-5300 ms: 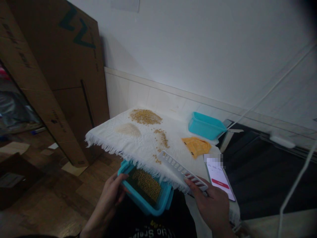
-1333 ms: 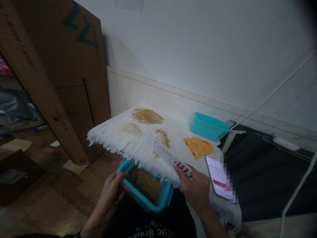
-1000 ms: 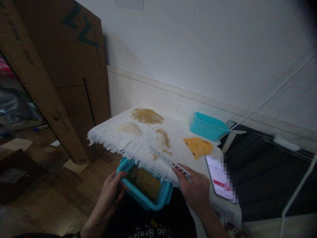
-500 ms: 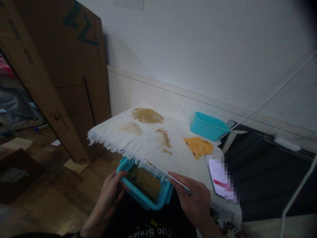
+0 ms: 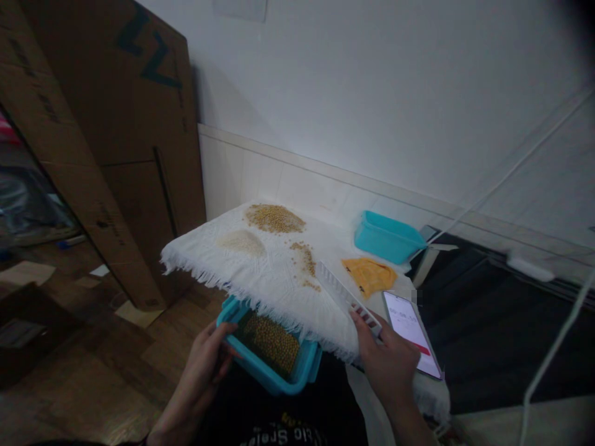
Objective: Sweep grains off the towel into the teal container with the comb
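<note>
My left hand [image 5: 212, 353] grips the left rim of a blue plastic basin [image 5: 304, 371] below the cloth's fringed edge. Soybeans [image 5: 274, 341] lie inside it. In my right hand [image 5: 388, 359] is a long white plastic strip with a row of slots [image 5: 341, 291], raised at a slant over the cloth. Its far end is close to a thin scatter of beans [image 5: 304, 260]. Further back on the cloth are a larger bean pile [image 5: 274, 218] and a low heap of pale grains [image 5: 242, 243].
A white fringed cloth [image 5: 279, 279] covers the table. On it are a second blue basin [image 5: 388, 237], an orange cloth [image 5: 369, 275] and a phone [image 5: 411, 331] beside my right hand. A tall cardboard box [image 5: 139, 155] stands left; a white cable [image 5: 548, 359] hangs right.
My right hand has moved up and right from the basin's rim, lifting the slotted strip over the cloth near the scattered beans. My left hand and the basin stay almost still.
</note>
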`<state>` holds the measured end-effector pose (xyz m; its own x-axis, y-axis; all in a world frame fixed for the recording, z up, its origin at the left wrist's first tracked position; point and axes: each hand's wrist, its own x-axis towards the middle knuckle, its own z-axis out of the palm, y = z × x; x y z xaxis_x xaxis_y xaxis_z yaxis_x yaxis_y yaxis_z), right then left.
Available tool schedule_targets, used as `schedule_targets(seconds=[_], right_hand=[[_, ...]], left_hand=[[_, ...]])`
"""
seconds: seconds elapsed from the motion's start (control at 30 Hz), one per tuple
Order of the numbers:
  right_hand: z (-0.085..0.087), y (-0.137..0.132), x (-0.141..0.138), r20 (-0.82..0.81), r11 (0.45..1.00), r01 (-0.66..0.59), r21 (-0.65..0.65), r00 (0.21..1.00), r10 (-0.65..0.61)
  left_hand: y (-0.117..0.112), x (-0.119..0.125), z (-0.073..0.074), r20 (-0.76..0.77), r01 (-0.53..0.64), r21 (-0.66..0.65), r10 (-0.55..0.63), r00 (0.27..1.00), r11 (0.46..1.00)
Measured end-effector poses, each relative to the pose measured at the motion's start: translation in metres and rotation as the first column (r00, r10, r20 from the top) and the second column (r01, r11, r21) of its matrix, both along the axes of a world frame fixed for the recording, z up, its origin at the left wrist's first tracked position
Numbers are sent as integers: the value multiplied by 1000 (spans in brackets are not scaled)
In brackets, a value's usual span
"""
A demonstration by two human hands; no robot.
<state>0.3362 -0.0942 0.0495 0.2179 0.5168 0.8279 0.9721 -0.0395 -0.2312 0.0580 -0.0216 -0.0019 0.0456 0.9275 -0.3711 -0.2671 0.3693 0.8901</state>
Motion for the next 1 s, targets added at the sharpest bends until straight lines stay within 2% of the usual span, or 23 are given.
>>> schedule_targets(seconds=[0.23,0.4,0.57,0.73,1.0], right_hand=[[-5,-7,-11,26,999,-35,-16,999,36],[-6,-14,-11,71,1000,9,11,997,-10],[-3,-17,-11,-9,998,-33,-51,999,33],[0,-10,-10,-45,999,-12,-31,999,11],[4,-9,-10,-138,993,-86,-86,988,73]], left_hand=[[-1,0,1,1,6,-1,-6,1000,1000],[-1,3,5,-3,-7,18,7,1000,1000],[-3,4,1,12,-7,11,7,1000,1000],[-4,4,-1,16,19,22,-19,1000,1000],[-4,5,-3,20,26,2,-26,999,1000]])
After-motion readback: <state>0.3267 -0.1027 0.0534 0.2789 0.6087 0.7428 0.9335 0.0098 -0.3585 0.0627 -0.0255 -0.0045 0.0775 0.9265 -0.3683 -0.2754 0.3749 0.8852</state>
